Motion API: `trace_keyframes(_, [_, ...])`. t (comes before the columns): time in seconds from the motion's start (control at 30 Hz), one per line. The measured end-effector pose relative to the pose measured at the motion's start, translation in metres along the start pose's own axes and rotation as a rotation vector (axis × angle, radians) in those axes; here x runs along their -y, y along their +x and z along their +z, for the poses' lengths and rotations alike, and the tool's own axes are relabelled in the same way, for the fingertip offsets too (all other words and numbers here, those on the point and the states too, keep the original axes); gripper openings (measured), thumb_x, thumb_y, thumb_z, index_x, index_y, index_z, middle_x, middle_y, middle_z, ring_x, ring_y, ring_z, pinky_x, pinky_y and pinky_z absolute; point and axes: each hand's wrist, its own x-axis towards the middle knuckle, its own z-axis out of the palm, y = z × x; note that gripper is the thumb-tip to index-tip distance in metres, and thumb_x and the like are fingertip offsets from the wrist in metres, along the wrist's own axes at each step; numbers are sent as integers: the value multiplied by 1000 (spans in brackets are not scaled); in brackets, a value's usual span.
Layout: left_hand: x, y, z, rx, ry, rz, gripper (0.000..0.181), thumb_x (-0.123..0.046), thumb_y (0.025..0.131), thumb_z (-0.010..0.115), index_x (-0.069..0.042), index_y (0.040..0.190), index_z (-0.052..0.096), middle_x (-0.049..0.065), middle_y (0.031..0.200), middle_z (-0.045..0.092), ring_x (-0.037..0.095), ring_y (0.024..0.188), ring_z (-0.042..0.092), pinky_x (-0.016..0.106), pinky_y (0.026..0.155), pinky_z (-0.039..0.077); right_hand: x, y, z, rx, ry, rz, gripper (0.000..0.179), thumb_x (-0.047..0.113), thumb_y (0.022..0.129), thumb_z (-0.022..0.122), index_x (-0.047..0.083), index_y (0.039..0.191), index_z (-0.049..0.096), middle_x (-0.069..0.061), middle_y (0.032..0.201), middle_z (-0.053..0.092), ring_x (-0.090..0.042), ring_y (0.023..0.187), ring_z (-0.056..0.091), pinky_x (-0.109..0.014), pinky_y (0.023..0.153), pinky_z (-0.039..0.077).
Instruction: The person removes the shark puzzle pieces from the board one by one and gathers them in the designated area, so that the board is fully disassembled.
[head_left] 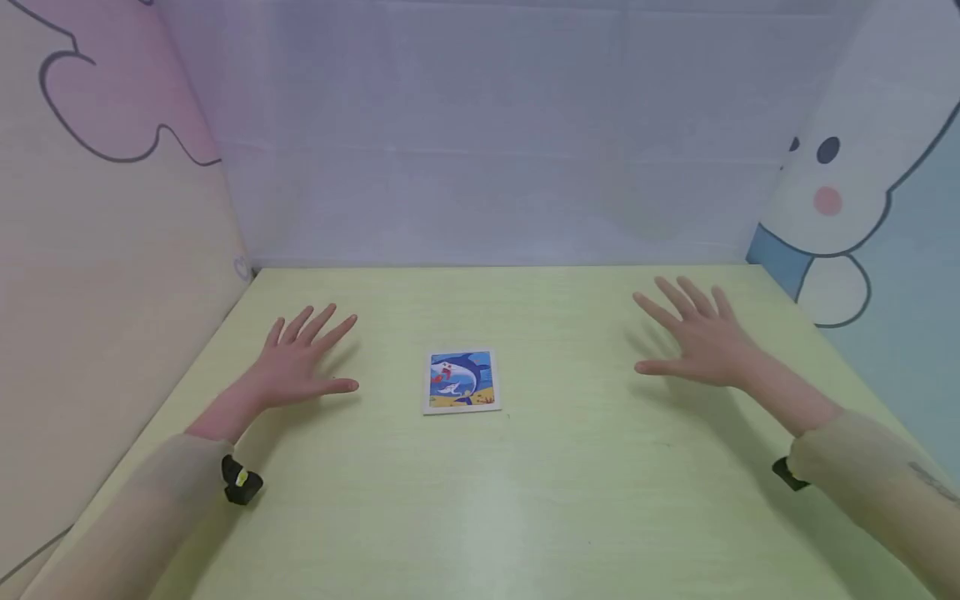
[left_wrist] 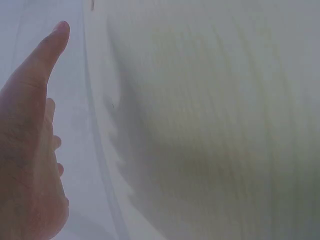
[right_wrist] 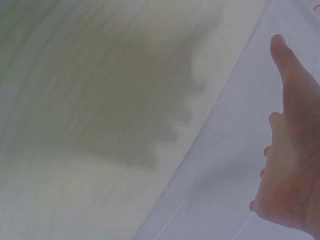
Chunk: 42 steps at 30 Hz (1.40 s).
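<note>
A small square picture puzzle (head_left: 462, 381) with a white border lies flat on the table, showing a blue shark or whale over yellow sand. To its left, my left hand (head_left: 300, 367) hovers above the tabletop, fingers spread and holding nothing. On the other side and farther off, my right hand (head_left: 701, 342) is also raised with spread fingers and nothing in it. Each wrist view shows its hand, the left (left_wrist: 30, 135) and the right (right_wrist: 295, 145), above a shadow on the wood-grain surface.
The pale yellow table (head_left: 480, 517) ends at a whitish cloth backdrop (head_left: 495, 133). Side panels with cartoon drawings stand left (head_left: 97, 233) and right (head_left: 915, 250). A dark strap device (head_left: 242, 481) sits at the left cuff, another (head_left: 789, 473) at the right.
</note>
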Motion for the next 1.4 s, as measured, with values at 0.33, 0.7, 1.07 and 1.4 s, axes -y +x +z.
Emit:
trace_keyframes(0.33, [-37,7,11,29,-105,9,97,-68,82,64,-27,159,21,15,165,18,48,145,23,71,109,23,13,13,3,-15,3,-43,101,68,79,67,25,159,21,-17,166,11,-46,151,9,-74,113,7])
trace_keyframes(0.7, [-73,20,27,41,-438,7,89,-46,83,76,-7,152,36,16,158,36,39,137,37,58,110,35,28,24,3,-50,13,-121,101,68,80,66,23,158,22,-17,165,14,-46,150,14,-74,112,10])
trace_keyframes(1.07, [-104,27,29,135,-641,-38,87,-37,80,81,-6,150,40,15,142,51,24,108,56,39,94,50,44,35,2,-31,3,-159,100,69,81,64,23,159,22,-15,166,13,-44,151,13,-73,114,10])
trace_keyframes(1.4, [-111,34,34,174,-700,3,93,-25,77,86,1,151,36,16,157,35,18,103,59,32,93,53,70,52,10,-11,16,-214,99,72,81,62,25,159,22,-12,166,14,-39,153,11,-70,116,7])
